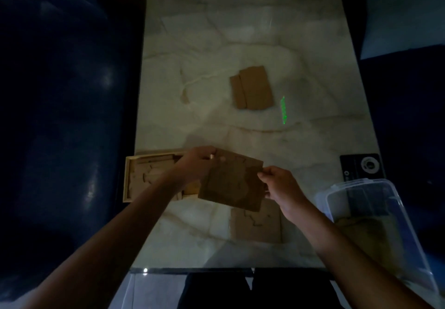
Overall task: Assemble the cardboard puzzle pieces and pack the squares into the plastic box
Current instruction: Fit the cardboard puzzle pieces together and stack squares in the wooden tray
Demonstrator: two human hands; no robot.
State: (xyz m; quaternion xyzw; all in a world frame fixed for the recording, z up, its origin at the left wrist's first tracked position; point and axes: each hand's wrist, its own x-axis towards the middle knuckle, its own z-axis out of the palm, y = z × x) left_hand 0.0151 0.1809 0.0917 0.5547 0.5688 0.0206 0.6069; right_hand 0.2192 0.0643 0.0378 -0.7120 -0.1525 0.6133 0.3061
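I hold an assembled cardboard puzzle square [231, 181] tilted above the marble table, near its front. My left hand [196, 163] pinches the square's upper left corner. My right hand [280, 187] grips its right edge. Under it, flat on the table, lies another assembled square [256, 224]. A wooden tray [128, 178] with loose cardboard pieces sits at the left, partly hidden by my left arm. The clear plastic box [375, 212] stands at the table's right front corner, with a cardboard square visible inside.
Two overlapping cardboard pieces [252, 88] lie at mid-table. A green light streak [283, 110] shows beside them. A black card [361, 166] lies at the right edge behind the box. Dark sofas flank the table [216, 31] on both sides.
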